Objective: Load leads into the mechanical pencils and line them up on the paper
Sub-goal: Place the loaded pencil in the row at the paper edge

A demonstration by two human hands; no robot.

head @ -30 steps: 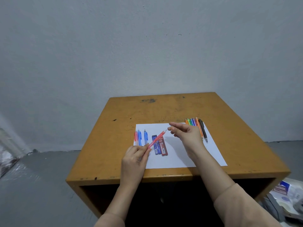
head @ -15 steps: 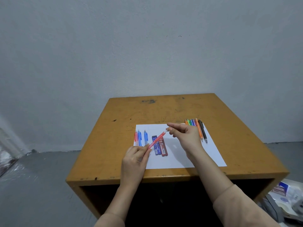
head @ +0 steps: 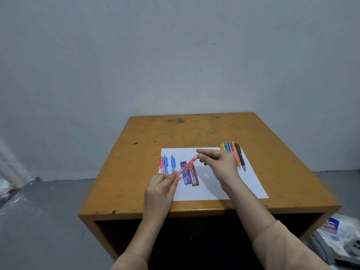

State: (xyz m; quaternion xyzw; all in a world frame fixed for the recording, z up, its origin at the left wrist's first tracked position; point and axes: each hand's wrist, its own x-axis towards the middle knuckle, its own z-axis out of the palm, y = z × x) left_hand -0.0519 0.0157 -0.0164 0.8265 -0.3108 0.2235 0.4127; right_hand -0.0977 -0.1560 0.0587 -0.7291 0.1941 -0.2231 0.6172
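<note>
Left hand [head: 159,189] gripped the red pencil [head: 186,167] low, tilted above the paper [head: 251,182] over the lead cases [head: 191,177], while right hand [head: 220,162] pinched its far end, where a misaligned push would likely snap lead.

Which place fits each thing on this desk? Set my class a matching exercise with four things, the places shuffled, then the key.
Things
1. slanted red pencil
2. black pencil
3. blue lead case
4. blue pencils

Places
A. last on the right of the row at the paper's far right corner
B. held between the left hand and the right hand
C. by the paper's left edge
D. mid-paper, beside the dark red lead case

Pairs: 1-B, 2-A, 3-D, 4-C
</note>
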